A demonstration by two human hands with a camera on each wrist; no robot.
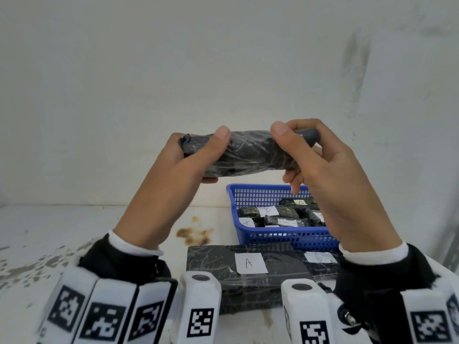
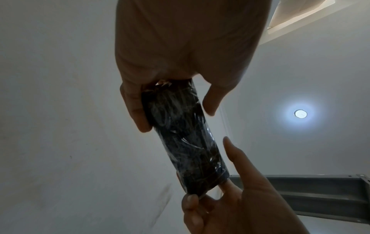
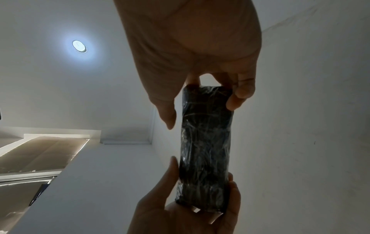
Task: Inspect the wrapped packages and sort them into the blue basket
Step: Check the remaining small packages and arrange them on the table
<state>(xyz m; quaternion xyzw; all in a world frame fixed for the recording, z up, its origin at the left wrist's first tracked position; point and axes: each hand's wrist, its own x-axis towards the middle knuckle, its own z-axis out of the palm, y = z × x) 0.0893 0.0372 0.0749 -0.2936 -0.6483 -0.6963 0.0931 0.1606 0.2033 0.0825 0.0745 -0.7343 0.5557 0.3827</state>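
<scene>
Both hands hold a long dark package wrapped in clear film (image 1: 250,152) level in the air above the table, its ends in my palms. My left hand (image 1: 213,157) grips its left end, thumb on top. My right hand (image 1: 289,155) grips the right end the same way. No label shows on it. In the left wrist view the package (image 2: 184,137) runs from my left hand (image 2: 177,118) down to the right hand (image 2: 230,205). The right wrist view shows the package (image 3: 204,150) under my right hand (image 3: 202,114). Below stands the blue basket (image 1: 260,194).
Several dark packages with white labels, one reading B (image 1: 267,210), lie in the basket. On the white table (image 1: 74,232), in front of the basket, lie a flat black package labelled A (image 1: 248,263) and another labelled B (image 1: 319,258). A white wall rises close behind.
</scene>
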